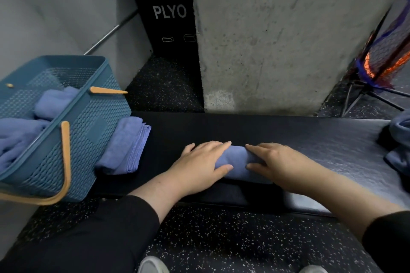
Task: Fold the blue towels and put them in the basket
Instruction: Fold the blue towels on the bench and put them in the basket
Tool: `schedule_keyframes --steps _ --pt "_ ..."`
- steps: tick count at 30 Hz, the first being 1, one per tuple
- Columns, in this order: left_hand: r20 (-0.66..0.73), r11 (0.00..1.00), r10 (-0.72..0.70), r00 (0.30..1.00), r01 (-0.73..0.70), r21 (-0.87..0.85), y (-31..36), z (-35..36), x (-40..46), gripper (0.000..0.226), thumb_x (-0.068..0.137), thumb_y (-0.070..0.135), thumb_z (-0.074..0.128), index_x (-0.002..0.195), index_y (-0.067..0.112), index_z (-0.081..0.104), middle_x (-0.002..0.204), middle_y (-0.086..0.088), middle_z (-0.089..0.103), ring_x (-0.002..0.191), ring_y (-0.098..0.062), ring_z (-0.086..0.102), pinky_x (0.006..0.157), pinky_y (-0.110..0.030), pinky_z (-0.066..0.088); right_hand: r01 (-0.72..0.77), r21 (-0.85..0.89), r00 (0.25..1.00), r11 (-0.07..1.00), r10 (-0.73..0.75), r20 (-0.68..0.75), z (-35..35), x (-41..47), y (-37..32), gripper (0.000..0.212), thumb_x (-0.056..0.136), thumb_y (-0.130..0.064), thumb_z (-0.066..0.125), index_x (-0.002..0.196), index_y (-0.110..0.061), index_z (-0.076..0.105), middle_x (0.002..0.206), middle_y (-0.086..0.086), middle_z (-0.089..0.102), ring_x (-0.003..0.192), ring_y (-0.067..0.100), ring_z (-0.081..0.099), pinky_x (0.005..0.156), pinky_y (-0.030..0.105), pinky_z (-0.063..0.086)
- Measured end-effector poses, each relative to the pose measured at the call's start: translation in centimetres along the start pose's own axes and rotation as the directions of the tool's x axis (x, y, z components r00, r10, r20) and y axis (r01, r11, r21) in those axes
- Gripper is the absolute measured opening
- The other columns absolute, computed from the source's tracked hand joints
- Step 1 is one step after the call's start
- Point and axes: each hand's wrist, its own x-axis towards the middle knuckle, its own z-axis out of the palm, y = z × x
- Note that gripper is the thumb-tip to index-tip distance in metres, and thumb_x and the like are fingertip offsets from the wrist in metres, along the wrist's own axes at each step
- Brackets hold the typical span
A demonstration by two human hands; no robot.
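A folded blue towel point(235, 162) lies on the dark padded desk point(288, 135), and both hands press flat on it: the left hand point(199, 162) covers its left end and the right hand point(275, 162) its right end, so only the middle strip of cloth shows between them. Neither grip closes on the towel; the fingers of both hands are straight and spread, laid on top of the cloth with the fingertips reaching its far edge. Left of this towel, well apart from the hands, a second folded towel point(126, 146) rests on the desk just against the side of the teal basket point(88, 126), which stands at the desk's left end with tan handles. Inside the basket two more blue towels show: one folded towel point(55, 102) deeper in, and one near towel point(17, 137) toward the basket's near end. Right of the pressed towel, at the desk's far right end, a loose heap of blue cloth point(399, 142) lies unfolded; how many towels it holds cannot be told. That makes four towels counted singly, plus the heap.
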Motion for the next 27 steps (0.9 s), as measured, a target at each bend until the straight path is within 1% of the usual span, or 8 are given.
schedule_keyframes --steps 8,13,15,17,19,21,24,27 --pt "0.029 0.999 0.042 0.999 -0.041 -0.025 -0.3 -1.3 -0.7 0.077 0.088 0.060 0.063 0.153 0.032 0.034 0.141 0.007 0.047 0.135 -0.016 0.039 0.117 -0.037 0.024 -0.112 0.244 0.976 0.963 0.062 0.207 -2.0 0.3 -1.7 0.060 0.076 -0.050 0.078 0.130 -0.036 0.056 0.118 -0.012 0.063 0.103 0.007 0.061 0.091 0.028 0.051" --pt "-0.120 0.887 -0.038 0.992 -0.022 -0.460 -1.5 -2.0 -1.5 0.069 0.077 0.038 0.083 0.138 0.035 0.050 0.130 0.008 0.051 0.123 -0.014 0.051 0.107 -0.030 0.042 -0.103 0.404 0.984 0.909 0.033 0.177 -2.5 0.4 -2.9 0.031 0.077 -0.040 0.080 0.103 -0.032 0.066 0.091 -0.009 0.072 0.084 0.007 0.067 0.074 0.025 0.053" --pt "-0.228 0.716 -0.262 0.938 0.031 -0.697 -1.6 -2.9 -2.0 0.076 0.079 0.030 0.085 0.144 0.026 0.047 0.130 0.002 0.055 0.121 -0.015 0.057 0.103 -0.026 0.045 -0.099 0.614 0.995 0.783 0.067 0.076 -2.7 0.5 -3.4 0.030 0.077 -0.037 0.081 0.104 -0.030 0.068 0.093 -0.005 0.075 0.091 0.013 0.070 0.081 0.031 0.055" --pt "-0.084 0.368 -0.443 0.893 0.096 -0.925 -1.3 -4.4 -3.0 0.069 0.085 0.041 0.078 0.144 0.019 0.049 0.127 0.000 0.065 0.118 -0.017 0.063 0.105 -0.035 0.048 -0.055 0.793 0.997 0.607 0.077 0.010 -3.1 0.4 -4.4 0.033 0.079 -0.034 0.081 0.109 -0.027 0.069 0.100 -0.002 0.076 0.100 0.020 0.071 0.092 0.042 0.056" --pt "0.100 0.031 -0.367 0.925 0.120 -0.992 -0.4 -5.5 -4.1 0.048 0.093 0.044 0.068 0.131 0.016 0.060 0.118 -0.004 0.074 0.115 -0.021 0.068 0.103 -0.041 0.050 -0.019 0.865 0.999 0.502 0.048 -0.006 -3.5 0.3 -5.8 0.033 0.084 -0.025 0.079 0.115 -0.027 0.068 0.106 -0.001 0.076 0.105 0.021 0.070 0.098 0.048 0.053" --pt "0.074 -0.090 -0.358 0.931 0.044 -0.995 0.2 -6.2 -5.0 0.032 0.097 0.033 0.064 0.124 0.015 0.063 0.114 -0.005 0.075 0.109 -0.020 0.071 0.099 -0.041 0.053 -0.011 0.873 1.000 0.487 -0.002 0.014 -3.8 0.2 -7.6 0.035 0.086 -0.025 0.077 0.119 -0.028 0.067 0.109 -0.003 0.076 0.106 0.017 0.070 0.100 0.046 0.053" --pt "-0.037 -0.027 -0.453 0.891 -0.055 -0.998 0.0 -7.2 -5.8 0.025 0.096 0.025 0.066 0.119 0.016 0.065 0.109 -0.005 0.077 0.104 -0.018 0.073 0.094 -0.040 0.057 -0.013 0.893 0.998 0.449 -0.042 0.035 -4.2 0.2 -10.0 0.040 0.086 -0.035 0.075 0.124 -0.026 0.065 0.113 -0.007 0.074 0.107 0.011 0.070 0.098 0.038 0.054" --pt "-0.123 0.216 -0.497 0.859 -0.015 -0.976 -0.6 -7.3 -7.0 0.028 0.089 0.033 0.073 0.113 0.018 0.069 0.101 0.002 0.078 0.097 -0.008 0.073 0.086 -0.030 0.057 -0.026 0.920 0.997 0.390 -0.058 0.053 -4.4 0.3 -11.7 0.037 0.090 -0.034 0.071 0.124 -0.021 0.065 0.113 -0.005 0.075 0.105 0.011 0.071 0.086 0.032 0.056"
